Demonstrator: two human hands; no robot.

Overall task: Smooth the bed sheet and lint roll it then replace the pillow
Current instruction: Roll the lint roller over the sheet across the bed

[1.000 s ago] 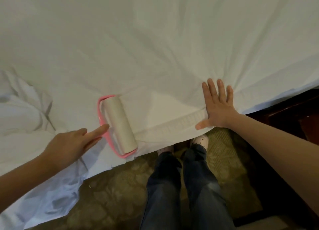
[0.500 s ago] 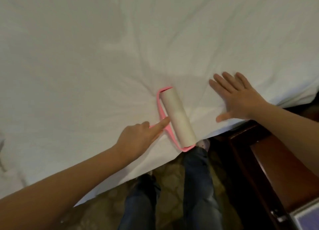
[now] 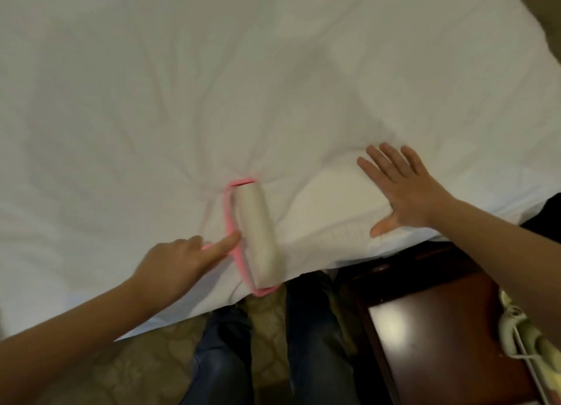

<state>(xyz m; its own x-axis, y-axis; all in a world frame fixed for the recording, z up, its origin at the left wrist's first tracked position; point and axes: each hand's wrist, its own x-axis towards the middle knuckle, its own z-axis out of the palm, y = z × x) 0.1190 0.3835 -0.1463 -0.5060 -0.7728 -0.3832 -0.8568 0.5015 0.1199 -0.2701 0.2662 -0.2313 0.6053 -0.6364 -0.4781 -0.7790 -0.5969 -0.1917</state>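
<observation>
White bed sheet [image 3: 212,85] fills most of what you see, its creases fanning out from one spot close to the near edge of the bed. The lint roller [image 3: 255,234] lies on the sheet at that spot. Its pale roll points roughly away from you, and its near end reaches the bed's edge. The pink frame runs along the roll's left side and caps both ends.

Your left hand [image 3: 173,262] grips the roller's pink handle. The index finger is stretched out along the frame and touches it, while the other fingers are curled in around the handle, which is mostly hidden beneath them.

Your right hand [image 3: 403,192] lies flat on the sheet to the right of the roller, apart from it and near the same edge — fingers straight and spread, thumb out to the side, grasping nothing.

Below the bed's edge are your legs in dark jeans [image 3: 218,359] on a patterned carpet [image 3: 145,359]. A dark wooden nightstand [image 3: 440,328] stands to their right — a cream corded thing [image 3: 513,328] sits at its right side, partly behind your forearm.
</observation>
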